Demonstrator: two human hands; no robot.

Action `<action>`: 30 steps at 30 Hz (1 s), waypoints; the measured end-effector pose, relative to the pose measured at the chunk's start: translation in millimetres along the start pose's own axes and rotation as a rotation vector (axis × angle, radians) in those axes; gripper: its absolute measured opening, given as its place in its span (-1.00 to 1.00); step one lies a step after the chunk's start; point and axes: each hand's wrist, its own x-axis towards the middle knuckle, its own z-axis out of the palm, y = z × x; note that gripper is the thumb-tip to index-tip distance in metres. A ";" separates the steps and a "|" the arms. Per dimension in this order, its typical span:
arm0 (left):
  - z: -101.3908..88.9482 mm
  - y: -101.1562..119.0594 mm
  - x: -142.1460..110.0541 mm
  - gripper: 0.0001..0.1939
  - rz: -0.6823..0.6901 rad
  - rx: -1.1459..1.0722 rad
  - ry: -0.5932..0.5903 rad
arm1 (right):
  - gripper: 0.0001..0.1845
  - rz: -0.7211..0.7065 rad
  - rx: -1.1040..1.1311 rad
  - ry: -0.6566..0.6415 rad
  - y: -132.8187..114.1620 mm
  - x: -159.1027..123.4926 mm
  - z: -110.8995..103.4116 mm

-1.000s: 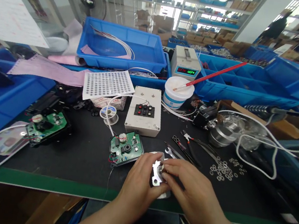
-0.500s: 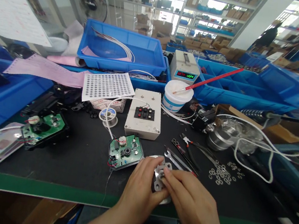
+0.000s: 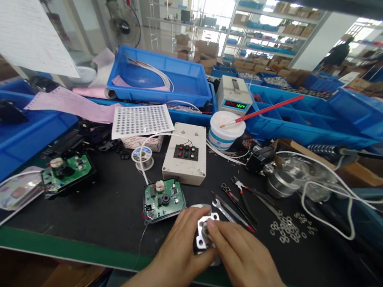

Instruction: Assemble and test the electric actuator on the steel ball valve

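Observation:
My left hand (image 3: 181,247) is wrapped round a metal part with a square, silvery flange and holes at its corners (image 3: 201,243), near the front edge of the bench. Fingertips of my right hand (image 3: 247,255) press together at the round centre of that flange; whether they pinch a small piece there is hidden. To the left of my hands, a green circuit board in a black housing (image 3: 164,199) lies face up with a white cable running from it. Just beyond my hands are an open-end wrench (image 3: 224,210) and red-and-black pliers (image 3: 246,197).
Small metal rings and nuts (image 3: 286,228) lie scattered at right. Behind stand a switch box (image 3: 185,166), a solder spool (image 3: 143,158), a white tub with a red brush (image 3: 223,141) and a meter (image 3: 234,94). Another circuit board (image 3: 68,173) sits left. Blue bins (image 3: 159,95) line the back.
The camera view has tilted up slightly, so the bench appears shifted down and right. Both hands stay on the flanged metal part, which looks slightly turned and shows its flange brighter.

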 end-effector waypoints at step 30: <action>-10.5 8.6 14.9 -0.56 -0.309 -0.295 -0.059 | -0.75 0.527 0.575 -0.057 20.0 -5.1 4.6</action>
